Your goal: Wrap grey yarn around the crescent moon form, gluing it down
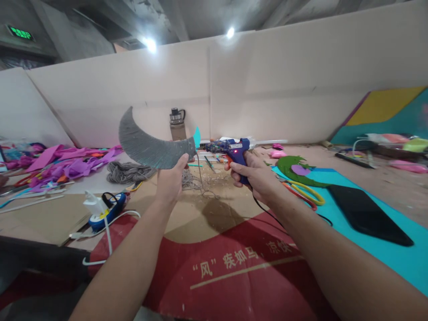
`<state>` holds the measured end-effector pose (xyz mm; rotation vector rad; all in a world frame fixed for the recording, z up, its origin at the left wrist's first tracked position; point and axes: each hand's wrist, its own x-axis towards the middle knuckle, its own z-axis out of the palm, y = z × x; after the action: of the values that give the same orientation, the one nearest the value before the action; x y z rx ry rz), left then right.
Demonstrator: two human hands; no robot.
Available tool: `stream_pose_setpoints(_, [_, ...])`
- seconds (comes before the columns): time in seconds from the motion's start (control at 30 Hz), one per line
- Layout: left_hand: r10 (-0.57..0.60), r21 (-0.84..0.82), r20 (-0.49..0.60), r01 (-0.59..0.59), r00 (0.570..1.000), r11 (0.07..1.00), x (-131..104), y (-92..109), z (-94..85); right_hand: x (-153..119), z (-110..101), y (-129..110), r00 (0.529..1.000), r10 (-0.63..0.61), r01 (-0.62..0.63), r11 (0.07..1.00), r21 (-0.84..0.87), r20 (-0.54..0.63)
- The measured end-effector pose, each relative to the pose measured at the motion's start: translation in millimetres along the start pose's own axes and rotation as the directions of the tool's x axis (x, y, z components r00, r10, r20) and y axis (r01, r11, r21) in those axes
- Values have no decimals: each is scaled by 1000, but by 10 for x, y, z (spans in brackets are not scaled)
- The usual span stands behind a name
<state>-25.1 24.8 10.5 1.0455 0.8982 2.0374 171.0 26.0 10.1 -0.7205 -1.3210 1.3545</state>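
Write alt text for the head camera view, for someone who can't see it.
Two bare hands work over a cluttered craft table: the left hand holds a crescent shape wrapped in gray yarn, the right hand a blue glue gun. Around them lie purple scraps, a power strip, scissors and a black phone.

Two small, round white ceiling lights (151,45) (230,32) are glaring against the dim grey concrete ceiling (197,18); soft shadows are darkening the red-and-brown printed cardboard sheet (234,249), and wide-angle distortion is stretching the edges.
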Motion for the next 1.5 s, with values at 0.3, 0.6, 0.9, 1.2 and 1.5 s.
stream_pose_setpoints(0.3, [-6,9,9,6,1000,1000,2,-4,-9,18,-22,32,1000,-2,2,1000,-27,-9])
stream_pose_setpoints(0.6, [-84,-141,-19,80,996,987,93,-7,-48,46,-61,0,996,81,-82,996,-32,-24])
stream_pose_setpoints(0.9, [-250,-218,104,267,963,939,46,-1,-46,271,-337,287,942,160,-324,665,-673,-295])
stream_pose_setpoints(1.2, [-266,-179,182,298,947,938,-98,4,45,101,109,186,951,-309,272,846,-458,-5])
stream_pose_setpoints(1.5, [-226,-99,91,234,970,967,-152,-23,103,3,361,297,928,-363,346,752,-561,85])
